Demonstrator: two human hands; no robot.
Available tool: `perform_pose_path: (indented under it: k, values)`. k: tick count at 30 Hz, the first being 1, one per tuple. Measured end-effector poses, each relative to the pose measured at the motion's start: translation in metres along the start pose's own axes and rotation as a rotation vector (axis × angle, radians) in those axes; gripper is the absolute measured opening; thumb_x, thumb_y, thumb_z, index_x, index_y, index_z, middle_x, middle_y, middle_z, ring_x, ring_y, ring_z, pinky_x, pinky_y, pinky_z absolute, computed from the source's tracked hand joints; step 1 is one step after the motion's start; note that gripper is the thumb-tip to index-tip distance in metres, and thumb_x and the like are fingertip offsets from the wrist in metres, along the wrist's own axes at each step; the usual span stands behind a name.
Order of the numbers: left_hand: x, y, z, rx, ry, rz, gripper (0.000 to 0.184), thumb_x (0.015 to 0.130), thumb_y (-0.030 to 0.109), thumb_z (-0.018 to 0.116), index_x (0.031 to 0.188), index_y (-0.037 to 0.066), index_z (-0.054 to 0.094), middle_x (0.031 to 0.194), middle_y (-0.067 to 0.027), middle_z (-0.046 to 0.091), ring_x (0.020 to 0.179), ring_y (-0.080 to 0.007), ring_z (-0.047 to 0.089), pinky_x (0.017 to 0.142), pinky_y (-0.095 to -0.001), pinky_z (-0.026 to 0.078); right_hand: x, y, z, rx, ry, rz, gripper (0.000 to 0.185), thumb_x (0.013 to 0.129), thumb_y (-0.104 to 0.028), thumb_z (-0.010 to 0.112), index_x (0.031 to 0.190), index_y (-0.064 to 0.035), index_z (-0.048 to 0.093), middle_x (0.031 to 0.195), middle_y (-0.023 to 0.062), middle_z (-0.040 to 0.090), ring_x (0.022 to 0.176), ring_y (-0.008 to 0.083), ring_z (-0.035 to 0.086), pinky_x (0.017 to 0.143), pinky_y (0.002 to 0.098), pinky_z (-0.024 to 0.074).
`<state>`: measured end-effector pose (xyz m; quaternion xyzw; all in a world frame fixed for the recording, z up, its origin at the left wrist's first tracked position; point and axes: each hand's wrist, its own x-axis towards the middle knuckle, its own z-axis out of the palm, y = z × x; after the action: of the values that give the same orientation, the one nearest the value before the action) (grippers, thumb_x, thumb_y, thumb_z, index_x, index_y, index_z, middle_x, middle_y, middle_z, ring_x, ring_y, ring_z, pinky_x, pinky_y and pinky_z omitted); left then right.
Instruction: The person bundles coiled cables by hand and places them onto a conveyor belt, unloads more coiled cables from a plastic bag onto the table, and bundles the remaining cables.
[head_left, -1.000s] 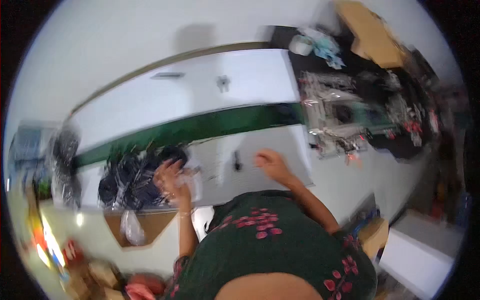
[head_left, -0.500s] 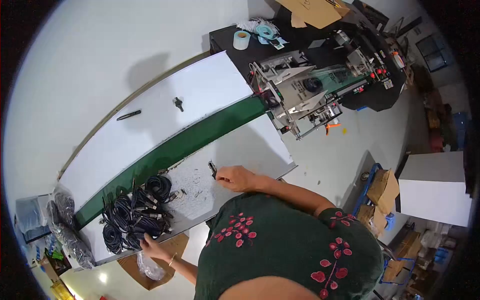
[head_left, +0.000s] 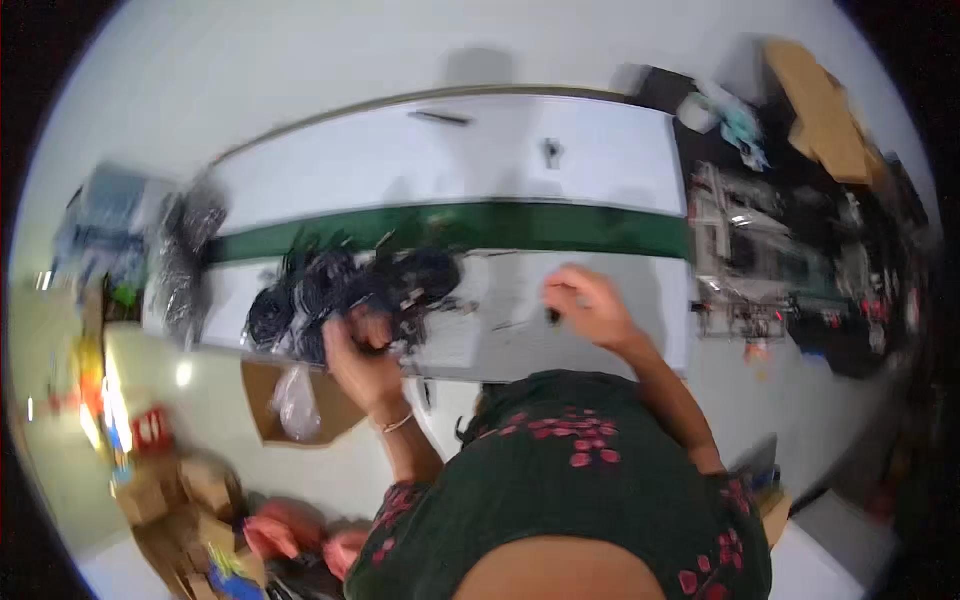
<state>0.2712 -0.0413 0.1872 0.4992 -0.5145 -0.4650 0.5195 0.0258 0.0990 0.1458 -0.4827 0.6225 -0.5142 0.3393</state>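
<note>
My left hand (head_left: 362, 368) reaches into a heap of coiled black cables (head_left: 325, 280) on the near white worktop. Its fingers bend over the front of the heap, but motion blur hides whether they grip a coil. To the right, my right hand (head_left: 592, 305) is raised above the worktop with its fingers curled. A small black tool (head_left: 553, 315) pokes out below those fingers, mostly hidden by the hand. Light metal connector ends show blurred among the cables.
A green strip (head_left: 590, 228) runs between the two white worktop panels. On the far panel lie a dark pen-like item (head_left: 440, 118) and a small black object (head_left: 551, 152). Plastic-wrapped bundles (head_left: 185, 260) stand left. Machinery (head_left: 750, 250) is at right; an open carton (head_left: 262, 410) sits below.
The view has swung round to the left. My left hand has moved from the heap's near edge further onto the cables. My right hand keeps hold of the small black tool.
</note>
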Motion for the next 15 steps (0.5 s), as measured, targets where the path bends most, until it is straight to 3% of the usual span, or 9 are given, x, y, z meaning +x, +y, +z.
perform_pose_path:
  k: [1, 3, 7, 8, 10, 13, 15]
  values:
    - [0.004, -0.014, 0.006, -0.747, -0.048, -0.356, 0.031, 0.1, 0.026, 0.04, 0.082, 0.005, 0.056, 0.063, -0.0004, 0.044, 0.053, -0.0113, 0.036, 0.061, -0.0253, 0.039, 0.004, -0.017, -0.003, 0.038, -0.011, 0.024, 0.007, 0.086, -0.001, 0.057, 0.091, -0.0004, 0.061, 0.087, 0.0052, 0.059, 0.072, 0.0128, 0.055, 0.066, 0.0237, 0.0438]
    - [-0.007, -0.026, 0.02, -0.948, -0.274, -0.464, 0.033, 0.1, 0.035, 0.043, 0.091, 0.004, 0.053, 0.067, 0.0023, 0.042, 0.055, -0.0083, 0.035, 0.069, -0.0254, 0.04, 0.006, -0.016, 0.001, 0.126, 0.002, 0.027, 0.009, 0.088, -0.001, 0.055, 0.096, 0.0008, 0.06, 0.091, 0.0049, 0.06, 0.078, 0.0134, 0.057, 0.073, 0.0224, 0.0439]
    - [-0.029, -0.042, 0.045, -1.298, -0.486, -0.654, 0.033, 0.101, 0.035, 0.039, 0.095, 0.005, 0.053, 0.072, 0.0015, 0.041, 0.058, -0.0089, 0.037, 0.078, -0.0274, 0.039, 0.013, -0.018, 0.008, 0.156, 0.037, 0.007, 0.016, 0.09, 0.0, 0.054, 0.105, 0.0014, 0.058, 0.096, 0.0044, 0.062, 0.084, 0.012, 0.057, 0.078, 0.0232, 0.0441]
    - [-0.031, -0.047, 0.05, -1.437, -0.525, -0.734, 0.033, 0.101, 0.034, 0.039, 0.096, 0.004, 0.053, 0.073, 0.0009, 0.041, 0.059, -0.009, 0.038, 0.078, -0.0276, 0.04, 0.015, -0.022, 0.002, 0.095, -0.041, 0.034, 0.019, 0.089, 0.0, 0.056, 0.108, 0.0019, 0.057, 0.099, 0.0051, 0.063, 0.087, 0.0124, 0.058, 0.08, 0.0246, 0.0447]
    - [-0.04, -0.054, 0.063, -1.447, -0.549, -0.692, 0.028, 0.1, 0.028, 0.04, 0.098, 0.004, 0.052, 0.074, 0.0, 0.041, 0.061, -0.01, 0.039, 0.08, -0.029, 0.041, 0.02, -0.033, 0.014, 0.212, -0.029, 0.032, 0.022, 0.087, -0.004, 0.059, 0.108, 0.0009, 0.057, 0.09, 0.006, 0.064, 0.081, 0.0139, 0.058, 0.076, 0.0256, 0.0465]
    - [-0.054, -0.06, 0.078, -1.415, -0.532, -0.8, 0.027, 0.1, 0.025, 0.04, 0.106, 0.001, 0.052, 0.078, -0.0021, 0.047, 0.072, -0.0123, 0.048, 0.086, -0.0321, 0.042, 0.019, -0.028, 0.021, 0.159, -0.014, 0.125, 0.026, 0.087, -0.003, 0.059, 0.113, 0.0017, 0.056, 0.095, 0.0067, 0.064, 0.086, 0.0135, 0.058, 0.08, 0.0259, 0.046]
    - [-0.062, -0.06, 0.084, -1.031, -0.497, -0.835, 0.033, 0.097, 0.022, 0.046, 0.121, -0.001, 0.049, 0.099, -0.0098, 0.056, 0.093, -0.0171, 0.053, 0.094, -0.0332, 0.04, 0.018, -0.024, 0.022, 0.109, 0.005, 0.211, 0.031, 0.086, -0.001, 0.058, 0.117, 0.0025, 0.055, 0.101, 0.0074, 0.064, 0.091, 0.013, 0.058, 0.083, 0.0262, 0.0455]
